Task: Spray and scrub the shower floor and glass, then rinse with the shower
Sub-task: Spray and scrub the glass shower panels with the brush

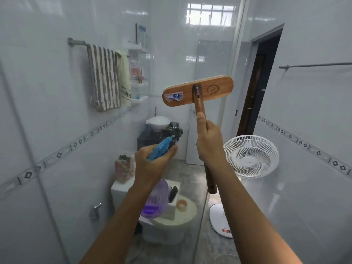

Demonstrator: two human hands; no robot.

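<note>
Against the glass (pixel 181 44), perhaps, hands (pixel 152 161) (pixel 208 142) hold brush (pixel 215 92), sprayer (pixel 162 147).

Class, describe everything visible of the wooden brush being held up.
The wooden brush has a flat oblong head with rounded ends, a worn sticker on one side, a round stamp on the other, and pale bristles facing away. A darker round handle joins its middle. The right hand grips the handle, holding the head raised and slightly tilted.

Left hand (pixel 154 161): gripping blue-triggered spray bottle (pixel 156 199), nozzle aimed at glass (pixel 57 130).
Right hand (pixel 207 138): gripping wooden scrub brush (pixel 198 91) upright.
</note>
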